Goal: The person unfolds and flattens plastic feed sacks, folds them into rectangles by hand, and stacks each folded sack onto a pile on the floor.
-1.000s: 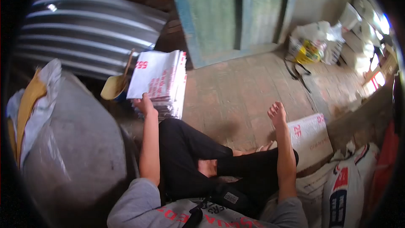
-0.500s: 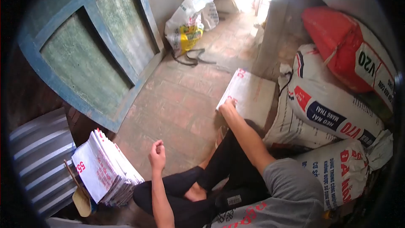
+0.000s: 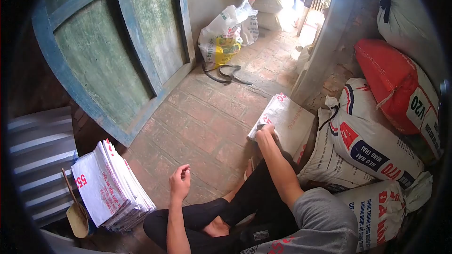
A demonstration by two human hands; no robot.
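White printed sacks lie flat in a low pile [image 3: 294,120] on the brick floor in front of my right knee. My right hand [image 3: 266,132] is on the near left edge of that pile, its fingers bent; what they grip, if anything, is too small to make out. Over the floor, in front of my left leg, my left hand [image 3: 180,181] is raised with curled fingers and touches nothing. A taller stack of folded white sacks [image 3: 110,188] with red print stands to its left.
A blue-framed green panel [image 3: 136,51] leans at the upper left. Corrugated metal [image 3: 42,155] and a scoop [image 3: 79,218] lie at far left. Filled sacks [image 3: 367,136] line the right side. A plastic bag [image 3: 223,37] and black strap [image 3: 226,76] are farther ahead.
The camera view has shifted, so the scene sits lower and farther right. My right hand stays at the pile's edge, and the top sack's near edge looks slightly lifted. My left hand stays raised.
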